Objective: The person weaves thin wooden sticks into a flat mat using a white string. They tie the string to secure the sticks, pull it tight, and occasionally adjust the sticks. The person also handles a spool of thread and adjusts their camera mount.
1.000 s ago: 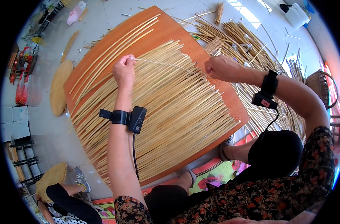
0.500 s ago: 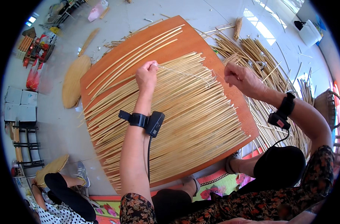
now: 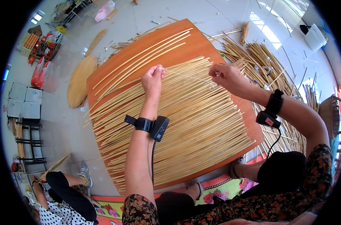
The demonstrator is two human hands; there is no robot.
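On the pale tiled floor, an oval tan piece lay left of the orange-brown board. Above its row of stalks, the left hand pinched a white thread that slanted toward the right hand; whether those curled fingers gripped it, I couldn't tell. The step looked like managing thread; the next move seemingly called for a sure right-hand pinch.

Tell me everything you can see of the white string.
The white string is thin and pale, like twine. The left hand pinches it; from there it runs nearly straight, slanting down to the right across the view of the tan stalks, toward the right hand. Near there it curls into a small loose loop. Whether the right hand grips it is unclear.
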